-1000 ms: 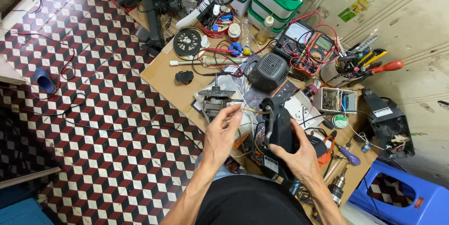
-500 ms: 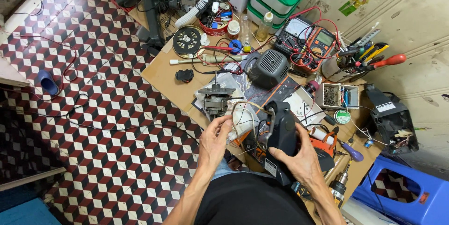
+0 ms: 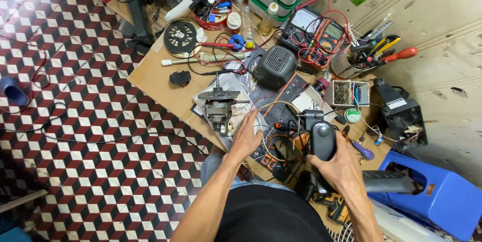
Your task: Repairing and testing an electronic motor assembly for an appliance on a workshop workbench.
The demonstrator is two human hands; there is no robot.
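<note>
My right hand [image 3: 340, 165] grips a black power tool [image 3: 319, 139] by its body, held upright over the low work board. My left hand [image 3: 248, 136] lies flat with fingers spread on a white paper sheet [image 3: 232, 85], right beside a grey electric motor [image 3: 219, 103]. A loop of pale wire [image 3: 267, 121] runs between the two hands. Red and black leads lie under the tool.
A black fan housing [image 3: 275, 65], two multimeters [image 3: 318, 29], a round spool [image 3: 180, 36], a cup of screwdrivers [image 3: 374, 51], a parts box [image 3: 348, 92] and a black device [image 3: 401, 115] crowd the board. A blue plastic stool [image 3: 439, 195] stands at right. Checkered tile floor [image 3: 90, 136] lies left.
My left hand has dropped from above the motor to lie flat beside it. The right hand keeps hold of the black tool; the view has shifted slightly.
</note>
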